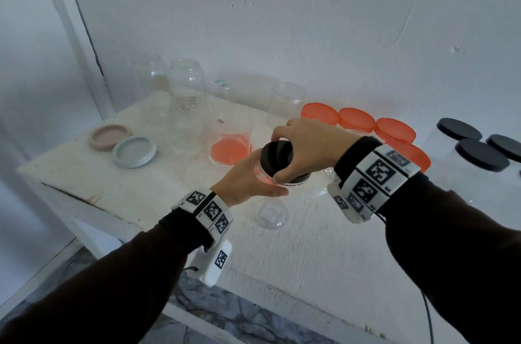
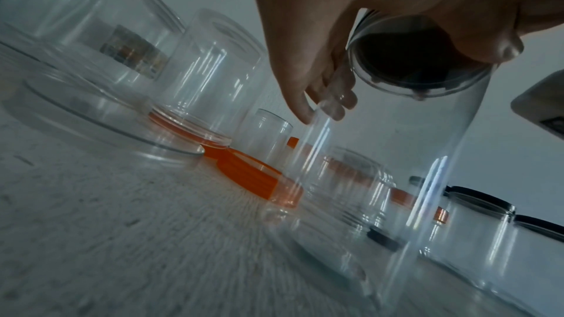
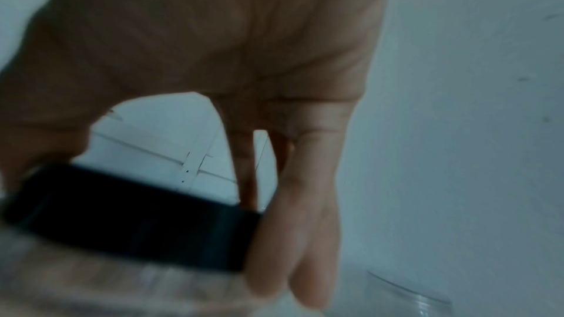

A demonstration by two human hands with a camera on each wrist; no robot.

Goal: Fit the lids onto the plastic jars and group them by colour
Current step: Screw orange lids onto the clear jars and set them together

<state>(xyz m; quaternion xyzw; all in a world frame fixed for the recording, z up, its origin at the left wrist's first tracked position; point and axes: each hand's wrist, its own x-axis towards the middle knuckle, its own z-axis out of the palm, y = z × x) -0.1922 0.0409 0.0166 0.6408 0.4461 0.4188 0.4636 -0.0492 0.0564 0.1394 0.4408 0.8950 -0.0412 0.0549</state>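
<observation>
A clear plastic jar (image 1: 270,211) stands upright on the white table (image 1: 310,253) in the middle of the head view. My left hand (image 1: 248,177) wraps round its upper wall. My right hand (image 1: 304,146) grips a black lid (image 1: 277,156) from above, tilted on the jar's mouth. In the left wrist view the clear jar (image 2: 396,177) fills the right side, with the black lid (image 2: 406,64) seen through its mouth and my fingers (image 2: 323,103) behind the wall. The right wrist view shows my fingers (image 3: 293,238) curled on the black lid (image 3: 131,221).
Orange-lidded jars (image 1: 358,121) line the back right, black-lidded jars (image 1: 479,154) the far right. Open clear jars (image 1: 186,95) stand at the back left, one over an orange lid (image 1: 228,150). A beige lid (image 1: 108,136) and a pale blue lid (image 1: 134,150) lie at left.
</observation>
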